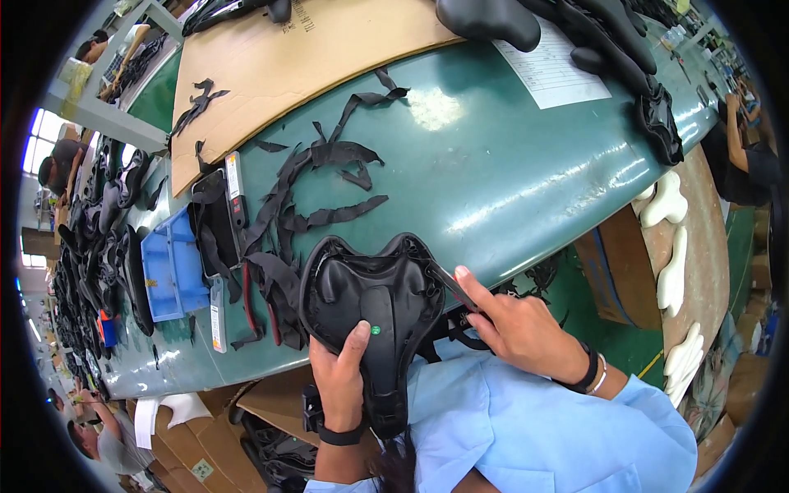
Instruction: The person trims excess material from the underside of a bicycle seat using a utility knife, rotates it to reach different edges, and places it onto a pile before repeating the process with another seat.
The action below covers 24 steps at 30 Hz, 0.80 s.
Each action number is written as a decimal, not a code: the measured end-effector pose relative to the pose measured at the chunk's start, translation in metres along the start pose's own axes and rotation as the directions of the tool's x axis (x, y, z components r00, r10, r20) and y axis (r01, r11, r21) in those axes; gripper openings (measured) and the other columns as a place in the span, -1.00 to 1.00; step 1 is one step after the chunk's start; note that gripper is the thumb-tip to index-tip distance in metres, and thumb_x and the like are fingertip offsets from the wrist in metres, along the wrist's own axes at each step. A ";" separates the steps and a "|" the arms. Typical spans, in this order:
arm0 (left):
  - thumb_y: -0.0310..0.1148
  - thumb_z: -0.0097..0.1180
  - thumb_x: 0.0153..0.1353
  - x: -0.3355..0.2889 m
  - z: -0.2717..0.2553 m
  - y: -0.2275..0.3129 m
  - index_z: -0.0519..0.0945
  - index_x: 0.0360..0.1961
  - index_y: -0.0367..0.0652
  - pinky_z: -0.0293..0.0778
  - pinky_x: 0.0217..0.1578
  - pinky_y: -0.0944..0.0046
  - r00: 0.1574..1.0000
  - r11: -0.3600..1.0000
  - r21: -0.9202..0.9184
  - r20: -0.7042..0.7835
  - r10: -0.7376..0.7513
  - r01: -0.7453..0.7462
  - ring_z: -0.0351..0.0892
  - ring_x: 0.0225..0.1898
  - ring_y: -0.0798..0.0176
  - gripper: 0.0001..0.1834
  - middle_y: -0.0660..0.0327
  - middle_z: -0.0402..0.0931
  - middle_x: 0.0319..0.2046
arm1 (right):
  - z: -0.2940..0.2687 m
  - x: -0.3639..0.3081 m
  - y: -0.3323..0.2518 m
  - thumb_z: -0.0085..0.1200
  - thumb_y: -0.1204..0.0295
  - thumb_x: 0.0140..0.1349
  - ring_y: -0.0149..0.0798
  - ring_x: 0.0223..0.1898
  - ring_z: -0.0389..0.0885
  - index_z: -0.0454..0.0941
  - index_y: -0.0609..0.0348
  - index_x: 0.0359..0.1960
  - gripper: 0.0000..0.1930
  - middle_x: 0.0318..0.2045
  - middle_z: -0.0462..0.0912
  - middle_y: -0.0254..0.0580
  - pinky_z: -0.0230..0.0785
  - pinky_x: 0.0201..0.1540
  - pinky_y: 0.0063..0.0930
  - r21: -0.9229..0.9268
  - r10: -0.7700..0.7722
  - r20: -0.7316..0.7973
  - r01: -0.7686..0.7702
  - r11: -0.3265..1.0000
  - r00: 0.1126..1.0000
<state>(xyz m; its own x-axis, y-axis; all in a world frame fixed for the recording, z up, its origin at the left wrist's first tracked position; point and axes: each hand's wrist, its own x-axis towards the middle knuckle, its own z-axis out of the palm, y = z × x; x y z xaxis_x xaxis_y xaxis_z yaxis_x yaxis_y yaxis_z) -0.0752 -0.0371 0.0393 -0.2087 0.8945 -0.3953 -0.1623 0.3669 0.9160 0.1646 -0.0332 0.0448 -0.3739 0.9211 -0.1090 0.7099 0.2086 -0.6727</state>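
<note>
By the counter (pixel 509 164), gripping black saddle (pixel 385 306) underside-up in left hand (pixel 341 382), pinching maybe a blade (pixel 452 286) in right hand (pixel 526 333) at its rim; seems partly trimmed, with some left to do.

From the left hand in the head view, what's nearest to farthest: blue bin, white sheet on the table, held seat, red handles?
1. Held seat: in the left hand.
2. Red handles: left of the seat.
3. Blue bin: farther left.
4. White sheet: far upper right.
</note>
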 end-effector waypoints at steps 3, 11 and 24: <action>-0.42 0.23 0.23 -0.011 0.010 -0.003 0.39 0.15 -0.35 0.38 0.06 0.33 0.998 0.997 -0.065 -0.052 -0.035 0.032 0.48 -0.05 0.30 -0.50 0.16 0.49 0.01 | 0.007 -0.014 -0.004 0.07 0.43 0.29 0.13 -0.50 0.59 -0.02 0.21 0.44 -0.26 -0.41 0.63 0.11 0.42 -0.44 -0.09 0.015 0.076 0.089 -0.078 0.997 0.993; -0.51 0.02 0.34 -0.049 0.050 -0.045 0.16 0.33 -0.32 0.27 0.26 0.14 0.965 0.971 -0.113 -0.179 0.189 -0.212 0.38 0.19 0.15 -0.42 0.03 0.34 0.21 | 0.030 -0.046 -0.023 0.04 0.44 0.30 0.04 -0.68 0.53 -0.09 0.28 0.43 -0.25 -0.65 0.55 0.06 0.36 -0.56 -0.09 0.315 0.186 -0.017 -0.172 0.934 0.982; -0.50 0.04 0.35 -0.060 0.048 -0.059 0.07 0.36 -0.33 0.24 0.25 0.16 0.936 0.955 0.007 -0.197 0.292 -0.296 0.36 0.18 0.16 -0.37 -0.01 0.28 0.23 | 0.008 -0.029 -0.013 0.10 0.41 0.28 -0.19 -0.35 0.67 0.01 0.16 0.42 -0.28 -0.07 0.62 0.01 0.50 -0.26 -0.40 0.574 0.347 -0.177 -0.190 0.796 0.921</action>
<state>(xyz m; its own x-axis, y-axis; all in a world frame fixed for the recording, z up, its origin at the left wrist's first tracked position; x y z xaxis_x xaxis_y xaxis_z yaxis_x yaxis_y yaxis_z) -0.0068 -0.0998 0.0127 -0.4328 0.8940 -0.1162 -0.0868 0.0869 0.9924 0.1615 -0.0649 0.0509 0.0073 0.9788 -0.2045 0.2937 -0.1976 -0.9353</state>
